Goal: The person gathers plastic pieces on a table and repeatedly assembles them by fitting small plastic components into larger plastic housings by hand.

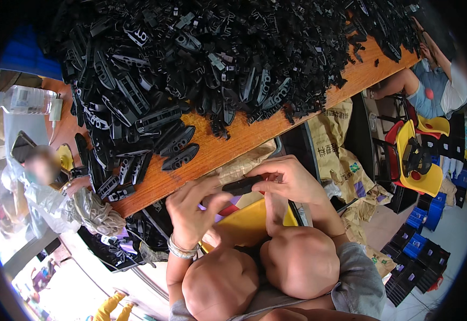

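Note:
Just off the table's near edge, above my knees, a small long black plastic part (242,186) lies level between my two hands. My right hand (295,182) pinches its right end between thumb and fingers. The left end meets the fingers of my left hand (193,206), which curl round it with the thumb below. A bracelet circles my left wrist. Beyond my hands, a big heap of black plastic parts (185,69) covers most of the wooden table (233,144). Several long oval pieces with holes, like the black piece (180,157), lie at the heap's near side.
A clear plastic bottle (27,100) lies at the far left. Brown paper sacks (332,144) stand right of my hands, by the table. Another person (434,85) sits at the far right, near yellow chairs (418,160). Blue and black crates (418,241) stack on the floor.

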Demonstrator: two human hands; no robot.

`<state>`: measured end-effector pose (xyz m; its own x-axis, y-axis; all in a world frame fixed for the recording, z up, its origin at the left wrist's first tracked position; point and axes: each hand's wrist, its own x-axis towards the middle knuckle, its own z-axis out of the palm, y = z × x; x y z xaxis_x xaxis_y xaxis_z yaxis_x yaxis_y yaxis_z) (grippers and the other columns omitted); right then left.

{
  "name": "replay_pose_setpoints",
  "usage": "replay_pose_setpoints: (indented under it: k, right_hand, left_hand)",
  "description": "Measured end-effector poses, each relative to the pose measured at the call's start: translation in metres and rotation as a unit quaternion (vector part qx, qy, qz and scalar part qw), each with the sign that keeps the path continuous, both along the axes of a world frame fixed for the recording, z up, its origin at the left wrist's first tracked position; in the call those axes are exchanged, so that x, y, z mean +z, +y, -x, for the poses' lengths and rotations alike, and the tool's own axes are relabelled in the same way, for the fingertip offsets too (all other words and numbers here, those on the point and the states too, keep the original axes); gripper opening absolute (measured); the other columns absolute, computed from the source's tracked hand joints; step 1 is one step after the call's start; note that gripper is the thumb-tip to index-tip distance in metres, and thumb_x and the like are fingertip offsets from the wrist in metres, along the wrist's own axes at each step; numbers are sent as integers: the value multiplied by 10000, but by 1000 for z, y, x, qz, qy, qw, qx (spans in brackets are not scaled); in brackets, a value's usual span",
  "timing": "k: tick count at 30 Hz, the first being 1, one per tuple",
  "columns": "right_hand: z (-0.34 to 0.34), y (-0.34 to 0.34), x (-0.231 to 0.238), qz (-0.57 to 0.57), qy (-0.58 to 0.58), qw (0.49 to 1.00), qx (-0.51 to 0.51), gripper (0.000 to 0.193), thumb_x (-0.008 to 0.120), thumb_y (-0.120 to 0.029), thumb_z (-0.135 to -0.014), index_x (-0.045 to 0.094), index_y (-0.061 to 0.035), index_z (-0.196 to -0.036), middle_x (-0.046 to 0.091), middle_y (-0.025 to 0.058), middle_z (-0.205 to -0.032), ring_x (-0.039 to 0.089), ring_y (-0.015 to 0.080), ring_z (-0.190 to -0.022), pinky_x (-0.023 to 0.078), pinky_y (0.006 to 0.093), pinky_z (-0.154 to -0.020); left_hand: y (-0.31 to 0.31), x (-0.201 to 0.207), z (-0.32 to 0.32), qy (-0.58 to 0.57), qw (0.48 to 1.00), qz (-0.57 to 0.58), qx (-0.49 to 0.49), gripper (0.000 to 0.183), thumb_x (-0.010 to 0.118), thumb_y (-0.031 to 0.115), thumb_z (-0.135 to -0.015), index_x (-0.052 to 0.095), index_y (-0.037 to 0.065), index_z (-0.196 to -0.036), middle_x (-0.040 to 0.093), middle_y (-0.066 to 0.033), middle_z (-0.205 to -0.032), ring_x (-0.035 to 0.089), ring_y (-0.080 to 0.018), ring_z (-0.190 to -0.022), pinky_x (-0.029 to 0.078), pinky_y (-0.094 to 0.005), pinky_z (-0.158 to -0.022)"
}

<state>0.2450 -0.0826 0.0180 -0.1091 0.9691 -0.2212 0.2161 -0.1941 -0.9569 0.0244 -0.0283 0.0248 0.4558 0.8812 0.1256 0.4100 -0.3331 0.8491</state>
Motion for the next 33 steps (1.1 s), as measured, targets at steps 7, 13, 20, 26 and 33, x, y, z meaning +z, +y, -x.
replay_pose_setpoints:
  k: [7, 13, 20, 26, 33]
  right_hand:
    - [31, 45, -10, -262, -236, 916, -192, 136, 717, -99, -777, 626, -33, -854, 549, 69, -688, 552, 228, -503, 429, 323, -462]
    - [49, 59, -19, -255, -287, 895, -229, 130, 711, -82, -771, 587, -57, -801, 554, 64, -725, 567, 229, -518, 431, 331, -452]
    - [42, 36, -22, -227, -127, 930, -258, 91, 642, 31, -832, 601, 20, -912, 640, 72, -843, 605, 98, -599, 472, 206, -522]
    - [40, 36, -16, -144, 88, 942, -290, 148, 570, 67, -864, 571, 33, -1009, 631, 77, -857, 623, 134, -657, 489, 217, -566]
    - [36, 18, 15, -54, 184, 954, -231, 128, 545, 116, -837, 614, 75, -937, 600, 151, -941, 596, 126, -816, 479, 221, -613]
  left_hand:
    - [25, -8, 2, 180, 943, -256, 114, 211, 717, 8, -717, 633, 11, -911, 544, -126, -1002, 543, -275, -791, 468, -363, -662]
    - [29, -7, 5, 193, 941, -255, 110, 223, 688, -42, -718, 607, 12, -918, 566, -137, -995, 544, -305, -811, 449, -395, -711]
    - [25, -6, 5, 65, 968, -217, 107, 341, 699, -52, -674, 560, 12, -979, 592, -132, -913, 551, -292, -775, 461, -368, -705]
    - [12, -9, -3, -236, 956, 133, 111, 162, 580, -47, -846, 533, -38, -1001, 542, -106, -969, 570, -130, -745, 492, -229, -583]
    - [10, -4, -9, -391, 839, 371, 68, 185, 611, 6, -865, 628, -61, -1036, 528, -125, -1049, 588, -176, -871, 559, -252, -729]
